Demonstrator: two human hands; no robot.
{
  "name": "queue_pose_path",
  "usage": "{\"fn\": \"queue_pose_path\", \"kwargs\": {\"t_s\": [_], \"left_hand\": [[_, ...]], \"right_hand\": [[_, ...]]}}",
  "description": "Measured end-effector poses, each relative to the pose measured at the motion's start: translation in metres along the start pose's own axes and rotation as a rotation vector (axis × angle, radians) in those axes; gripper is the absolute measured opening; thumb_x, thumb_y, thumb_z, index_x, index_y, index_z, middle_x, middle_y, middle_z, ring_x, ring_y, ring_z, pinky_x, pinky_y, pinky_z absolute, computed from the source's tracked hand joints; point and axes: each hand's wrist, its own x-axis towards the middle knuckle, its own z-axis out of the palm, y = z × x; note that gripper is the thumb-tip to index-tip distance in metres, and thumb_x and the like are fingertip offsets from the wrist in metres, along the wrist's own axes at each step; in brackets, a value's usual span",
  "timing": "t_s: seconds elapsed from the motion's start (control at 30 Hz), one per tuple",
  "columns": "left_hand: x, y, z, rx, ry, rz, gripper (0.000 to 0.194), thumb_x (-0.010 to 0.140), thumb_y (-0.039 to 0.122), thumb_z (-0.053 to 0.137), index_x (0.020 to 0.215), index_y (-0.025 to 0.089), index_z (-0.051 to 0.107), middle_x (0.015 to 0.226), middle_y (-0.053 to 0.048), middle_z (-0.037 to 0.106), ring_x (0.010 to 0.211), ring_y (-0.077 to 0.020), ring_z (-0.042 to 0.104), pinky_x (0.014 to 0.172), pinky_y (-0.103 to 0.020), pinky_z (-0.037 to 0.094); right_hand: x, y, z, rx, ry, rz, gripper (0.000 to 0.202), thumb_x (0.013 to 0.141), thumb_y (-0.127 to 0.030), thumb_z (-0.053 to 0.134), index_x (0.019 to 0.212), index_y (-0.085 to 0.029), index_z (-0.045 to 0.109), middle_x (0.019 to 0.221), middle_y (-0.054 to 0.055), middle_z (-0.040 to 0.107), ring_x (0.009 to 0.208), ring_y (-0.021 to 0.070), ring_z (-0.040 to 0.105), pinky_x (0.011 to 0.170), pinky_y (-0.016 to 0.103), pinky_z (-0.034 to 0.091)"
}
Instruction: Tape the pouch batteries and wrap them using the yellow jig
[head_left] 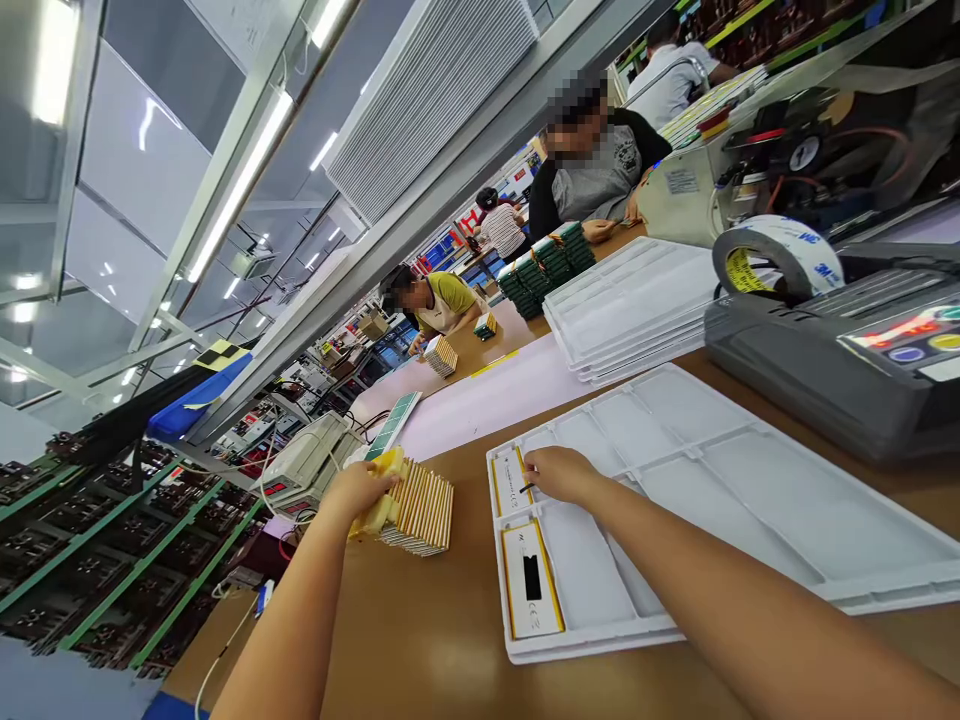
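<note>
My left hand [364,492] is closed on a yellow piece [386,490] at the near end of a stack of flat battery cells [424,505] with yellow edges. Whether it also grips the stack I cannot tell. My right hand [559,472] is over a white tray [600,590], its fingers pinched on a small black strip [526,489] against the upper white battery cell [510,480]. Below that one, in the corner compartment, lies another battery cell [532,610] with a black rectangle on its face.
Stacked white trays [622,310] stand beyond, near bundled green-edged packs [547,265]. A roll of tape [780,260] sits on a grey machine [832,360] at right. Grey instruments [307,465] stand left. Several people work further back. A metal beam [420,235] crosses overhead.
</note>
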Motion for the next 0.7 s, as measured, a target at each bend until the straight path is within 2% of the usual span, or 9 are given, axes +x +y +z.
{"fn": "queue_pose_path", "kwargs": {"t_s": [0.1, 0.17, 0.2, 0.23, 0.3, 0.4, 0.5, 0.6, 0.7], "left_hand": [[-0.016, 0.010, -0.007, 0.218, 0.085, 0.053, 0.042, 0.041, 0.033, 0.072, 0.077, 0.016, 0.062, 0.095, -0.018, 0.060, 0.103, -0.0423, 0.044, 0.085, -0.050, 0.029], [-0.035, 0.016, -0.008, 0.312, 0.177, 0.138, 0.050, 0.049, 0.041, 0.068, 0.092, 0.017, 0.061, 0.089, -0.015, 0.062, 0.094, -0.0384, 0.051, 0.080, -0.047, 0.033], [-0.047, 0.018, -0.005, 0.285, 0.199, 0.189, 0.055, 0.053, 0.045, 0.065, 0.100, 0.018, 0.059, 0.083, -0.013, 0.063, 0.088, -0.0352, 0.054, 0.076, -0.045, 0.036], [-0.058, 0.020, 0.000, 0.174, 0.176, 0.232, 0.058, 0.056, 0.048, 0.062, 0.106, 0.019, 0.056, 0.076, -0.010, 0.064, 0.080, -0.0314, 0.057, 0.072, -0.042, 0.039], [-0.078, 0.020, 0.019, -0.239, 0.007, 0.275, 0.063, 0.057, 0.047, 0.064, 0.112, 0.019, 0.050, 0.066, -0.005, 0.063, 0.066, -0.0239, 0.059, 0.063, -0.035, 0.043], [-0.093, 0.012, 0.065, -0.819, -0.248, 0.238, 0.060, 0.055, 0.038, 0.068, 0.108, 0.017, 0.050, 0.061, -0.002, 0.061, 0.055, -0.0184, 0.057, 0.053, -0.030, 0.043], [-0.091, 0.000, 0.114, -1.271, -0.435, 0.110, 0.041, 0.060, 0.036, 0.065, 0.094, 0.016, 0.054, 0.061, -0.004, 0.060, 0.053, -0.0170, 0.056, 0.051, -0.029, 0.044], [-0.082, -0.012, 0.147, -1.566, -0.579, -0.011, 0.034, 0.066, 0.045, 0.056, 0.082, 0.016, 0.057, 0.063, -0.005, 0.059, 0.057, -0.0165, 0.056, 0.056, -0.031, 0.046], [-0.076, -0.021, 0.161, -1.699, -0.608, -0.103, 0.032, 0.069, 0.044, 0.052, 0.079, 0.015, 0.058, 0.061, -0.005, 0.058, 0.054, -0.0161, 0.056, 0.060, -0.033, 0.047]], "right_hand": [[0.000, 0.000, 0.000, -0.009, -0.005, 0.001, 0.017, 0.079, -0.028, 0.043, 0.080, -0.022, 0.059, 0.086, 0.001, 0.063, 0.075, 0.0147, 0.055, 0.055, 0.023, 0.032], [0.000, 0.000, 0.000, -0.019, -0.010, 0.001, 0.017, 0.079, -0.028, 0.043, 0.081, -0.023, 0.059, 0.087, 0.001, 0.062, 0.076, 0.0144, 0.055, 0.055, 0.023, 0.032], [0.000, 0.000, 0.000, -0.026, -0.014, 0.003, 0.017, 0.079, -0.029, 0.043, 0.081, -0.023, 0.059, 0.087, 0.001, 0.062, 0.076, 0.0145, 0.055, 0.055, 0.023, 0.032], [-0.001, -0.001, 0.001, -0.035, -0.019, 0.005, 0.017, 0.079, -0.029, 0.044, 0.081, -0.023, 0.059, 0.086, 0.001, 0.062, 0.076, 0.0145, 0.055, 0.055, 0.023, 0.032], [-0.001, -0.003, 0.001, -0.062, -0.033, 0.009, 0.015, 0.078, -0.027, 0.045, 0.080, -0.022, 0.059, 0.086, 0.001, 0.062, 0.076, 0.0144, 0.055, 0.055, 0.022, 0.032], [-0.004, -0.009, -0.001, -0.127, -0.058, 0.015, 0.013, 0.076, -0.024, 0.047, 0.079, -0.021, 0.059, 0.086, 0.001, 0.063, 0.076, 0.0142, 0.056, 0.053, 0.022, 0.032], [-0.011, -0.023, -0.011, -0.225, -0.077, 0.021, 0.012, 0.075, -0.023, 0.048, 0.081, -0.020, 0.059, 0.089, 0.003, 0.063, 0.076, 0.0153, 0.057, 0.053, 0.022, 0.034], [-0.022, -0.042, -0.024, -0.340, -0.120, 0.026, 0.014, 0.073, -0.020, 0.049, 0.083, -0.018, 0.059, 0.090, 0.006, 0.063, 0.077, 0.0178, 0.058, 0.054, 0.024, 0.037], [-0.035, -0.062, -0.030, -0.441, -0.220, 0.041, 0.019, 0.066, -0.012, 0.053, 0.082, -0.016, 0.061, 0.086, 0.008, 0.064, 0.075, 0.0207, 0.059, 0.054, 0.026, 0.040]]}}
